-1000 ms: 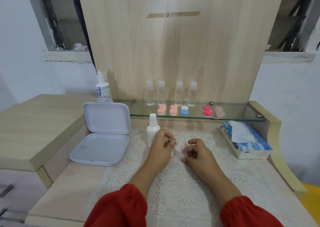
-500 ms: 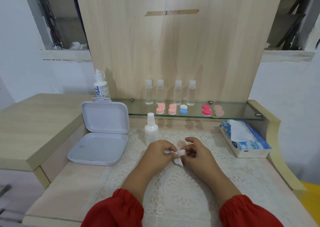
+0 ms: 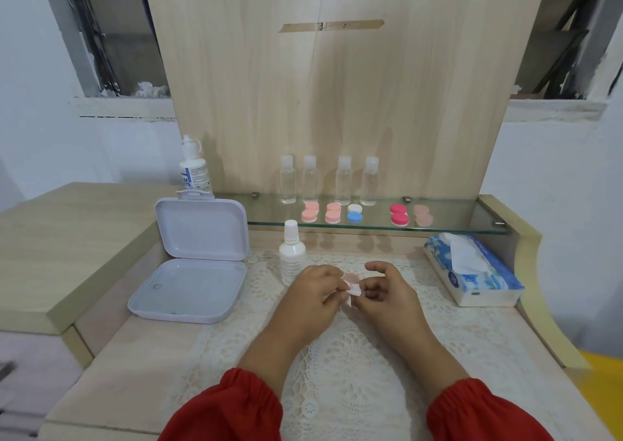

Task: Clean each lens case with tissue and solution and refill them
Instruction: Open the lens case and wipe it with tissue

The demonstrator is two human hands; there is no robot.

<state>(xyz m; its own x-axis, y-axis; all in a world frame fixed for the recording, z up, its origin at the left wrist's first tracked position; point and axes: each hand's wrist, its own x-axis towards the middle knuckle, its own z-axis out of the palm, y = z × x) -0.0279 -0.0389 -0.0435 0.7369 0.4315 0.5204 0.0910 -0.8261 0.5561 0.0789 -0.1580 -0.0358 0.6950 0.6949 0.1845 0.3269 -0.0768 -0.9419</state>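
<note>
Both hands are meeting over the middle of the cream lace table mat [image 3: 337, 356], forearms in gathered red sleeves [image 3: 229, 407] converging from the near edge. The left hand [image 3: 312, 294] is curling its fingers in and pinching a small pale-pink round lens case part [image 3: 350, 277] together with a scrap of white tissue [image 3: 352, 290]. The right hand [image 3: 391, 292] is pinching the same tissue from the other side, its index finger arching above; how firmly it is gripping the case itself I cannot tell.

Just behind the left hand a white matte plastic solution bottle [image 3: 291, 255] is standing upright on the mat. A hinged white plastic box [image 3: 192, 282] is lying open on the left, smooth and rounded at the corners. On the right a blue-and-white soft tissue pack [image 3: 472, 272] is sitting with a sheet poking out. On the glass shelf [image 3: 455, 215] four clear bottles [image 3: 328, 181] are lining up behind glossy round pink, blue and red lens cases [image 3: 354, 213].
</note>
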